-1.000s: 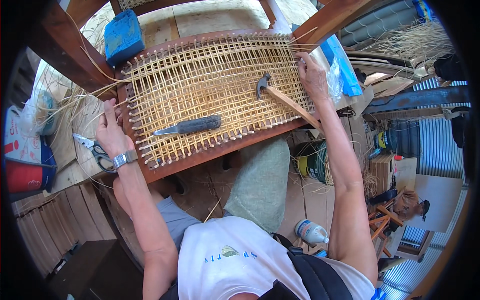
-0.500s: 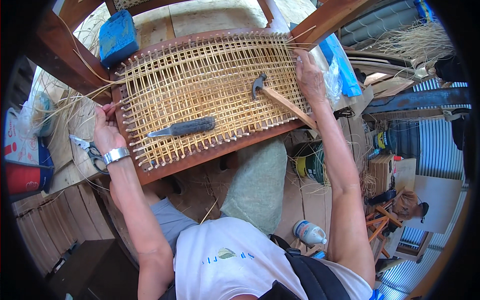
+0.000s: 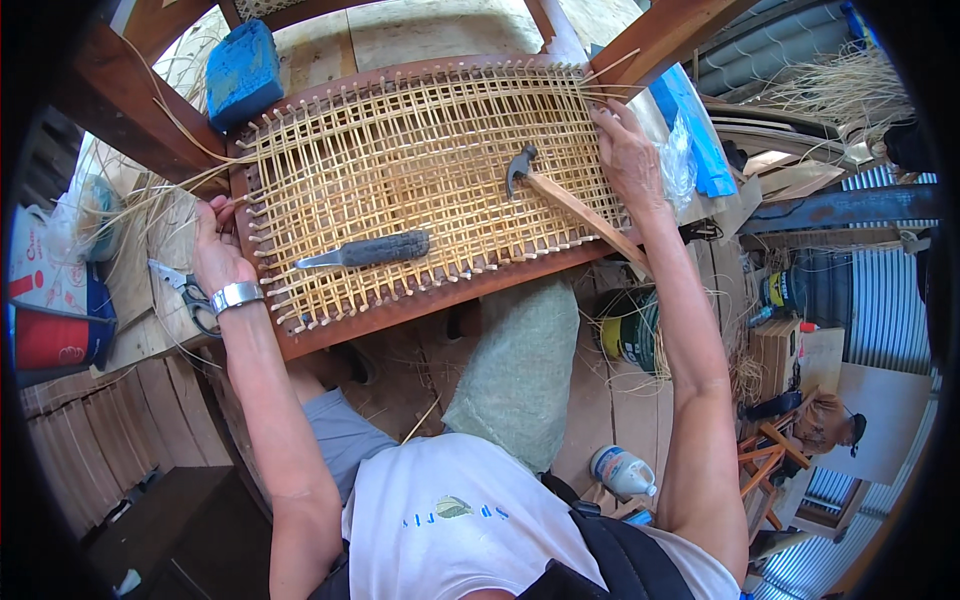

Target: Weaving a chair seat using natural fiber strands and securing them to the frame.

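Note:
In front of me lies a woven cane panel, pegged all round in a reddish-brown wooden frame. At its left edge my left hand is closed, thumb and fingers pinching a thin cane strand beside the pegs. My right hand has its fingers curled at the far right corner, on the cane strands there; the fingertips are partly hidden. A claw hammer with a wooden handle rests across the panel's right side. Left of it lies a metal-tipped tool with a dark wrapped handle.
A blue block sits on the frame's far left corner. Scissors lie left on the bench among loose cane. Below are a pale green sack, a bucket and a white bottle. Another person is far right.
The view has shifted slightly, so the panel appears a little to the right. Both hands stay at the panel's two sides, and the hammer and dark-handled tool keep their places.

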### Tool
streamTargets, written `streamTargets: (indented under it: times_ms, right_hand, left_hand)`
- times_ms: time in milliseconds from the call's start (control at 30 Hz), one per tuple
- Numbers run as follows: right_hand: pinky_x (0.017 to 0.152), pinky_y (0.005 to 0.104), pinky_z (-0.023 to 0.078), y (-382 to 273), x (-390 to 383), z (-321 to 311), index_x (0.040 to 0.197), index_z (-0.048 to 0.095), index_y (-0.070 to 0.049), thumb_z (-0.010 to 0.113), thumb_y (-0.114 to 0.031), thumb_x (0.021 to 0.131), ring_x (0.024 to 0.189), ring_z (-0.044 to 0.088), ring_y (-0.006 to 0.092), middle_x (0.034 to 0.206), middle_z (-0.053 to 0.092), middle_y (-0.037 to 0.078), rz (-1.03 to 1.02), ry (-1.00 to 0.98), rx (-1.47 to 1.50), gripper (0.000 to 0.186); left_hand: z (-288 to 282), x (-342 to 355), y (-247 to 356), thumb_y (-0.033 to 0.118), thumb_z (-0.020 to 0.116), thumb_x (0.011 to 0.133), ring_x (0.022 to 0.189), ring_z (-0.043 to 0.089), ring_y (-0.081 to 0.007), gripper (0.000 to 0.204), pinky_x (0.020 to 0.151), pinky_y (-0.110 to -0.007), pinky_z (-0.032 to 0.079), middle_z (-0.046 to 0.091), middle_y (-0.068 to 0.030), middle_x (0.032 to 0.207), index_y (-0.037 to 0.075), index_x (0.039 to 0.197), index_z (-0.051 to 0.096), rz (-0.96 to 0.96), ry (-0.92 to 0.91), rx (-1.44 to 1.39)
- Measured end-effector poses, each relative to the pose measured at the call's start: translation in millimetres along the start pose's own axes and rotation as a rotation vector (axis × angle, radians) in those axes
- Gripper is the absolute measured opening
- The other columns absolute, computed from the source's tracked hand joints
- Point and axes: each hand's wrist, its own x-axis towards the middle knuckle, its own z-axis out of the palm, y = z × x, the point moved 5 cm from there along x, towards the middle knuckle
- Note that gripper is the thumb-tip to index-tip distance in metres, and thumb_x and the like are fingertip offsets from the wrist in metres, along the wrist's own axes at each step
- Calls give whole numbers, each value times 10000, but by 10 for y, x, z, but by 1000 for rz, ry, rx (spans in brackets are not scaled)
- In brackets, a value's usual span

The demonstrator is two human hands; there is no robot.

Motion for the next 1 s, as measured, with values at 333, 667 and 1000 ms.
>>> streamTargets:
  times_ms: [333, 667, 1000]
  right_hand:
    - [647, 348, 522, 659, -369, -658, 1023, 738, -59, 650, -260, 955, 681, 692, 207, 778, 716, 116, 560, 94, 191, 230]
    - [662, 239, 479, -572, -738, -816, 1044, 727, 27, 700, -200, 950, 726, 587, 62, 801, 680, 15, 425, 46, 412, 247]
    - [752, 322, 537, 624, -1132, -895, 1064, 730, -20, 670, -179, 927, 808, 699, 185, 895, 742, 125, 531, -4, 84, 218]
  left_hand:
    - [47, -200, 126, 195, 723, 938, 922, 674, -193, 285, 858, -345, 560, 700, -100, 1004, -19, 1103, 634, 52, -136, 222]
    - [350, -456, 131, 201, 809, 847, 499, 574, -120, 237, 405, -257, 418, 680, -49, 731, 10, 949, 712, 97, 31, 420]
    - [349, -469, 210, 191, 805, 842, 423, 533, -116, 224, 345, -251, 376, 655, -52, 657, 1, 838, 687, 165, 37, 525]
